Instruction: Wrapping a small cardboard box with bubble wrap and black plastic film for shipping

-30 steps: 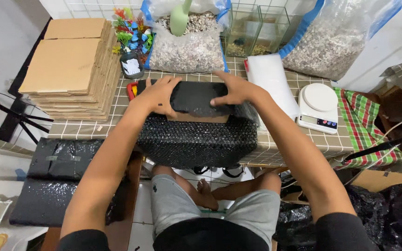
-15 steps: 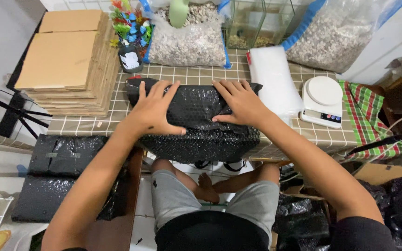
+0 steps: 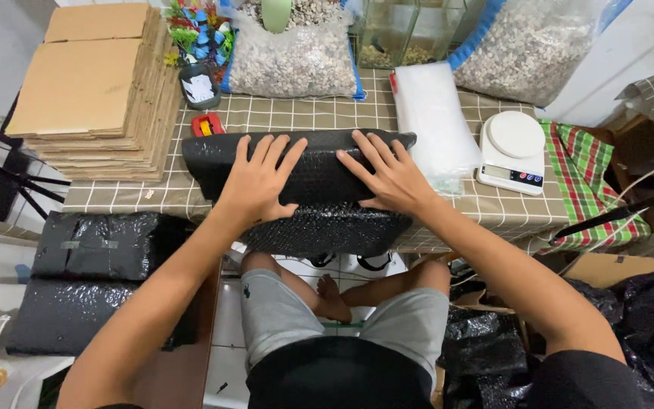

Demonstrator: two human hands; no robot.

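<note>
A checked cloth is covering the surface (image 3: pixel 327 113) in a cluttered room. Both hands, left (image 3: pixel 260 182) and right (image 3: pixel 389 176), are lying flat with fingers spread, pressing the black bubble-wrapped parcel (image 3: pixel 304 189) at the near edge. Gravel is filling clear bags (image 3: pixel 293 60) along the far edge, beside a glass tank (image 3: pixel 403 30).

Two hands, left hand (image 3: pixel 259 182) and right hand (image 3: pixel 387 178), at 12 o'clock. Three black bubble-wrap parcels (image 3: pixel 308 174), two lying at 8 o'clock. Two bags of gravel (image 3: pixel 293 60). One white kitchen scale (image 3: pixel 510 151) at 2 o'clock. One cardboard stack (image 3: pixel 88 91) at 10 o'clock.
</note>
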